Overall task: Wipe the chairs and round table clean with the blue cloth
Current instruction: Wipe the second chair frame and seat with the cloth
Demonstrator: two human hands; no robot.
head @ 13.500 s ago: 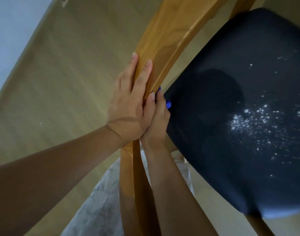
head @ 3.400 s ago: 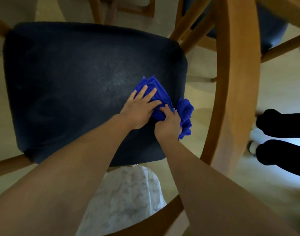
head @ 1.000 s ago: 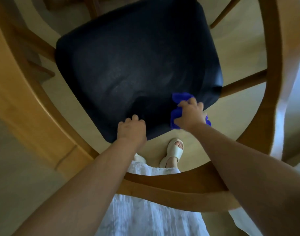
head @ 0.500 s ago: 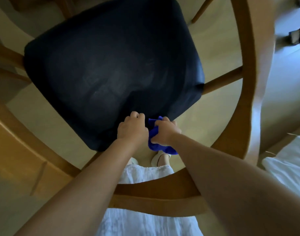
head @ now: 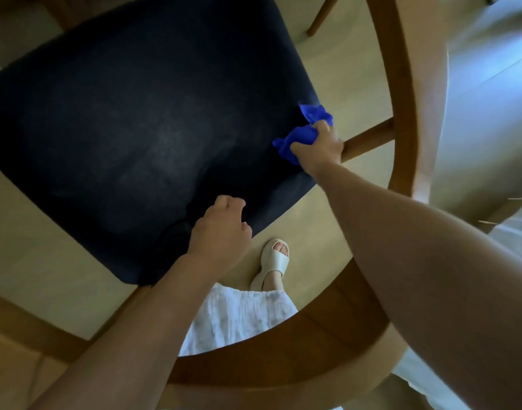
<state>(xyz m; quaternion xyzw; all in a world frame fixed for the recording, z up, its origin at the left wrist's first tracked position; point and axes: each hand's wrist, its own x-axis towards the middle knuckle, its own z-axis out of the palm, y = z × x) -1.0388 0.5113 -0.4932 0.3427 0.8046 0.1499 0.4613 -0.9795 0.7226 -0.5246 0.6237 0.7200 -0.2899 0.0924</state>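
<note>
curving chair frame (head: 283, 358) round seat (head: 135, 128), blue cloth (head: 301, 137), sandal (head: 276, 261)

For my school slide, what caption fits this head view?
Right hand presses a blue cloth against the dark chair seat.

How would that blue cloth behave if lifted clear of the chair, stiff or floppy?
Probably floppy: the blue cloth is bunched in the right hand, loose corners sticking out. Likely light, since a few curled fingers hold it. Crumpled against the dark seat, it should not roll.
</note>
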